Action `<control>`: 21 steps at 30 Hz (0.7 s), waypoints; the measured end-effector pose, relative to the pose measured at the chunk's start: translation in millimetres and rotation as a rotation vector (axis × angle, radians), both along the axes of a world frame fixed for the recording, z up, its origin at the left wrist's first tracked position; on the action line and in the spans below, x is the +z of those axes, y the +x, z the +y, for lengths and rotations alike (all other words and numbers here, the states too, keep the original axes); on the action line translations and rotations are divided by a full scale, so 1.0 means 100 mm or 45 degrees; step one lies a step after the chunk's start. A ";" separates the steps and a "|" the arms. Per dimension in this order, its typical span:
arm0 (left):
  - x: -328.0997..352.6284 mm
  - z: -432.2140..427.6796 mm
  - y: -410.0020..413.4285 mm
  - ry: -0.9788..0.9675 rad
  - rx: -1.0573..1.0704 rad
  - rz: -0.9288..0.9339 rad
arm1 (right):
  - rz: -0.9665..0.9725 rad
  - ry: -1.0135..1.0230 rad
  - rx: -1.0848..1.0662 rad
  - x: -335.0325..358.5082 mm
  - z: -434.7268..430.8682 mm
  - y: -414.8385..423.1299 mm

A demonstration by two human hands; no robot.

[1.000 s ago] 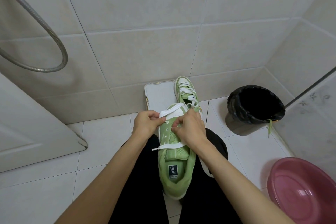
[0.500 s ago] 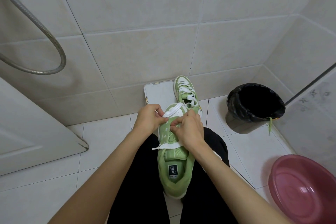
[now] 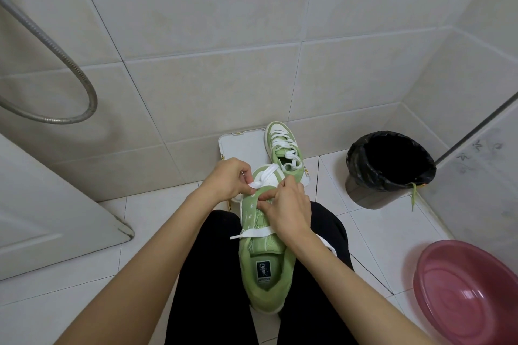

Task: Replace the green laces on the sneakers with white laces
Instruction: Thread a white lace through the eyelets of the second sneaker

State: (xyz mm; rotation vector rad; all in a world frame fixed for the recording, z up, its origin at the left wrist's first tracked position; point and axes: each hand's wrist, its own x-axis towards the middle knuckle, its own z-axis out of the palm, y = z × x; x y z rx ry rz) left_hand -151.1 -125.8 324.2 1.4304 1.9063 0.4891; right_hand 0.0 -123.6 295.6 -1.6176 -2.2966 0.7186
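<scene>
A green sneaker (image 3: 266, 269) lies on my lap between my black-trousered legs, toe pointing away. A white lace (image 3: 259, 231) crosses its tongue, with one loose tip at the left. My left hand (image 3: 228, 180) pinches another stretch of this white lace near the toe. My right hand (image 3: 286, 204) presses on the sneaker's right eyelet row, fingers bent on the lace. The second green sneaker (image 3: 283, 151), laced in white, stands on a white board (image 3: 241, 145) by the wall. A green lace (image 3: 413, 193) hangs from the black bin (image 3: 389, 168).
A pink basin (image 3: 468, 291) sits on the floor at the lower right. A metal shower hose (image 3: 56, 64) loops on the left wall, above a white door panel (image 3: 42, 204). Tiled walls close the corner ahead.
Both hands have shifted slightly away along the sneaker toward its toe, drawing the white lace up; the view tilted a little.
</scene>
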 end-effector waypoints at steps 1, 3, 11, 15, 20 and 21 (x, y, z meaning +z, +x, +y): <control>-0.02 -0.02 0.00 0.003 0.024 -0.024 | -0.004 -0.001 -0.004 0.00 0.00 0.00; -0.06 -0.07 0.01 0.008 0.101 -0.093 | 0.000 0.000 -0.015 -0.02 0.00 0.01; -0.17 -0.20 0.02 0.064 0.340 -0.334 | 0.036 -0.036 -0.034 -0.01 -0.01 -0.01; -0.19 -0.25 0.02 0.042 0.376 -0.361 | 0.030 -0.032 -0.028 -0.01 -0.01 -0.01; -0.22 -0.29 0.00 0.022 0.397 -0.317 | 0.037 -0.029 -0.025 -0.01 -0.01 0.00; -0.23 -0.30 0.01 0.033 0.390 -0.332 | 0.042 -0.031 -0.028 -0.01 -0.01 0.01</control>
